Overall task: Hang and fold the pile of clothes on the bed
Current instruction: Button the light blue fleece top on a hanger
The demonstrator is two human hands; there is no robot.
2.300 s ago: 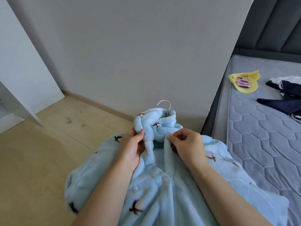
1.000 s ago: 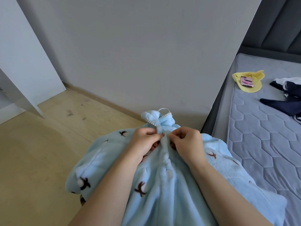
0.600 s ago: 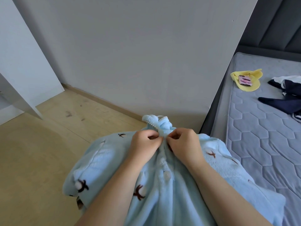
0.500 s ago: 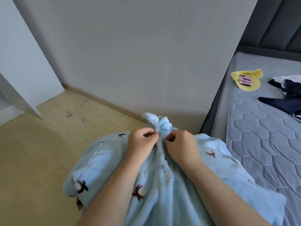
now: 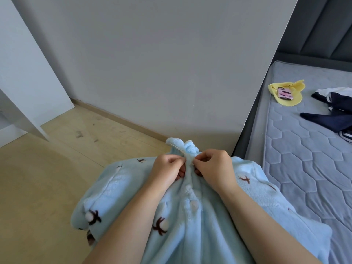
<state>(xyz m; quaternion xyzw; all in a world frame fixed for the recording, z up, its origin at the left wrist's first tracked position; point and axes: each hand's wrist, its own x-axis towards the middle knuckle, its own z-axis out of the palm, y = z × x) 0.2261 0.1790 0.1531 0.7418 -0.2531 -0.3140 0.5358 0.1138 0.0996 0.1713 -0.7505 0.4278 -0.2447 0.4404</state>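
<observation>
The robe (image 5: 190, 225) was draped at my front, just beside the bed (image 5: 304, 168). My left hand (image 5: 167, 172) and right hand (image 5: 215, 168), fingers curled, pinched its neck edges together. I judged this the top-button step; next, push it through its hole.

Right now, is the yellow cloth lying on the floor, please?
No, the yellow cloth lies on the bed, near the dark clothes.

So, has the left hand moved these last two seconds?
Yes: the left hand has shifted right, toward the bed, closing on the right hand at the neck of the blue garment.
</observation>
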